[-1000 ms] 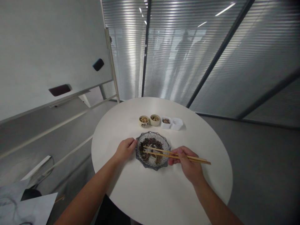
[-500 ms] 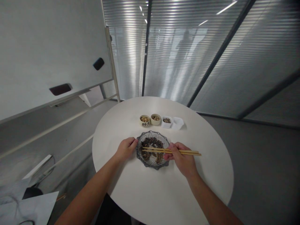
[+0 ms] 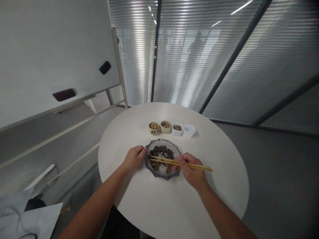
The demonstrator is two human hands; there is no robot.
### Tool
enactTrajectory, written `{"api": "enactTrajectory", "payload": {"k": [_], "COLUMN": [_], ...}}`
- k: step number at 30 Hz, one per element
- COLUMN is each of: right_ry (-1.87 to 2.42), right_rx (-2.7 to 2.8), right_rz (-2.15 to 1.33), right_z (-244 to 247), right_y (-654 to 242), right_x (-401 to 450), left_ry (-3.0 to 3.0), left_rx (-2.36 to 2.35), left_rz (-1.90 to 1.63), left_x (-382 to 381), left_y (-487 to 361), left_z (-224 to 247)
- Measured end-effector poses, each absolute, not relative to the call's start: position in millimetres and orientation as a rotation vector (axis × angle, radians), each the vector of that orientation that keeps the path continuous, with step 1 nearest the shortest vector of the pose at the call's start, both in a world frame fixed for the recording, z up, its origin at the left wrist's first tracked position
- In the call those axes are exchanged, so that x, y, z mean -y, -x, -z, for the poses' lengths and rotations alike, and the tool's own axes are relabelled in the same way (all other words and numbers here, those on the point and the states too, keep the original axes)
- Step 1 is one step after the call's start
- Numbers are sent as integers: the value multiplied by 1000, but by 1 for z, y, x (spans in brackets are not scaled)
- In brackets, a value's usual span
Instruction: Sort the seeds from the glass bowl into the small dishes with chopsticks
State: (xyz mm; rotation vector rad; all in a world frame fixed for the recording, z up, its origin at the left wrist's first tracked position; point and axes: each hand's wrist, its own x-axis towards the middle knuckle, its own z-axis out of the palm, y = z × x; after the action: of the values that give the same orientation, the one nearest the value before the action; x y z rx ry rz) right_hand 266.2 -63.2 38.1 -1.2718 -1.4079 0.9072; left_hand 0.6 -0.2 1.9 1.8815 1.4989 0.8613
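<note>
A clear glass bowl [image 3: 163, 141] with a scalloped rim sits on the round white table [image 3: 159, 205]. Dark brown pieces lie in its upper part, lighter brown ones lower down. My left hand [image 3: 135, 156] pinches the bowl's left rim. Closed round a pair of wooden chopsticks [image 3: 196, 165], my right hand [image 3: 190, 169] is at the bowl's right edge. The chopstick tips are over the left side of the bowl, near the dark pieces; whether they hold a piece is too small to tell.
Behind the bowl stand two cream cups [image 3: 154, 131] [image 3: 165, 130] with light brown pieces, a white dish [image 3: 177, 132] with darker pieces, and another white dish [image 3: 189, 131]. A whiteboard [image 3: 54, 49] is at the left.
The back ends of the chopsticks have swung slightly toward me, and my right hand has shifted a little the same way. My left hand stays on the rim.
</note>
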Motion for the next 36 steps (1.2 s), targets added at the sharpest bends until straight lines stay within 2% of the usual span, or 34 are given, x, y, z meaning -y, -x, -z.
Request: {"api": "enactTrajectory", "payload": {"k": [7,14,18,26,36], "right_ry": [1236,1211,1199,1168,1262], "right_rx": [1387,1641,1639,1545,1428], "right_rz": [-784,-415,-330,-710,-822], "right_z": [-35,-52,-52,-43,-46], "right_y": [-266,-268,-270,-282,-276], "right_x": [60,73,76,63,55], "left_ry": [-1891,-1857,-1855,-1877,-1863], "left_rx": [-1498,-1497,-1487,-1463,-1460], "left_rz": [-854,-854,-869,-893,-879], "left_x": [0,0,0,-1,-2], "left_y": [0,-1,0,1,1], "left_z": [-2,-2,-1,1,1]}}
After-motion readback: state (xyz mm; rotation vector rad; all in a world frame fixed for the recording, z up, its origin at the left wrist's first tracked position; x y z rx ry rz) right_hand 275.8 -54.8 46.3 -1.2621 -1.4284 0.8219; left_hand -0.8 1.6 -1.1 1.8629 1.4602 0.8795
